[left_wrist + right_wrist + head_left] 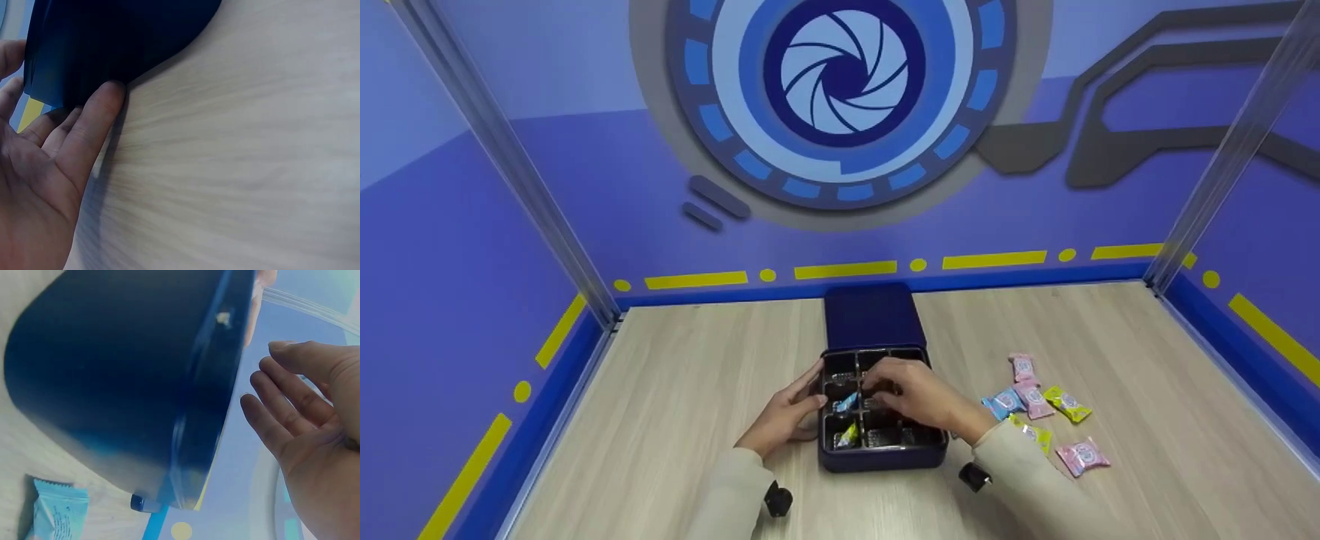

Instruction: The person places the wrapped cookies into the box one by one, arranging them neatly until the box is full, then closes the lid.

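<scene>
A dark blue box [881,459] with a black divided insert sits on the table, its lid [874,315] folded back behind it. One blue-wrapped candy [847,403] lies in a left compartment, and a yellow-wrapped candy [849,435] is in the one nearer me. My left hand [786,412] rests along the box's left side, thumb at the rim and fingers fairly straight against the wall. Over the middle compartments is my right hand [919,391], fingers bent downward and hiding what is beneath. In the right wrist view its thumb and fingers stand apart, with nothing visibly held.
Right of the box, several wrapped candies lie on the wooden table [690,360]: a pink candy [1083,457], a blue candy [1003,403] and a yellow candy [1067,404] among them. Blue printed panels [547,225] enclose the back and sides.
</scene>
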Action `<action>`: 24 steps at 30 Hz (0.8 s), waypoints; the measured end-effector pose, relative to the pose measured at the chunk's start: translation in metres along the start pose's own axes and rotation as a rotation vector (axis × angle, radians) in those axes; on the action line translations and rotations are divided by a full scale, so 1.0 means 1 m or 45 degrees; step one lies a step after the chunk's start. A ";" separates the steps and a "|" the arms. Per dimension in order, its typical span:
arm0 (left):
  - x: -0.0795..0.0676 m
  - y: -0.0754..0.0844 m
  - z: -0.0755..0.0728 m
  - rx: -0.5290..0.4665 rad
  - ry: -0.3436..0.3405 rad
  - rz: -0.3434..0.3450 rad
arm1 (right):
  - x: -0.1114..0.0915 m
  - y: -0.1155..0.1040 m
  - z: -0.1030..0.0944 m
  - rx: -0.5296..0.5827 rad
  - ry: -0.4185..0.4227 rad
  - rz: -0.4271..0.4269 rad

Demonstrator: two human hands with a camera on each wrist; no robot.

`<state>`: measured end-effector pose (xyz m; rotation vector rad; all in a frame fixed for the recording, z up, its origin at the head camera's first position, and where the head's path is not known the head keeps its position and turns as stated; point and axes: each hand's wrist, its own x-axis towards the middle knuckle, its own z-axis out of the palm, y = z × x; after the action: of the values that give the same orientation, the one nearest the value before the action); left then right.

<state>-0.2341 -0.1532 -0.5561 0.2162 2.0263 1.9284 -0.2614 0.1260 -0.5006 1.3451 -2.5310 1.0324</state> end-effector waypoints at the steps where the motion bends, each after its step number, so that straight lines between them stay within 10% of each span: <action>1: 0.000 0.000 0.000 0.001 0.003 -0.001 | -0.001 0.000 -0.001 0.004 -0.002 0.010; 24: -0.001 -0.002 0.000 -0.002 0.005 0.018 | -0.029 0.003 -0.022 0.009 0.056 0.136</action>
<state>-0.2331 -0.1532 -0.5580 0.2268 2.0309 1.9400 -0.2510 0.1609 -0.4966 1.1865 -2.5941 1.0783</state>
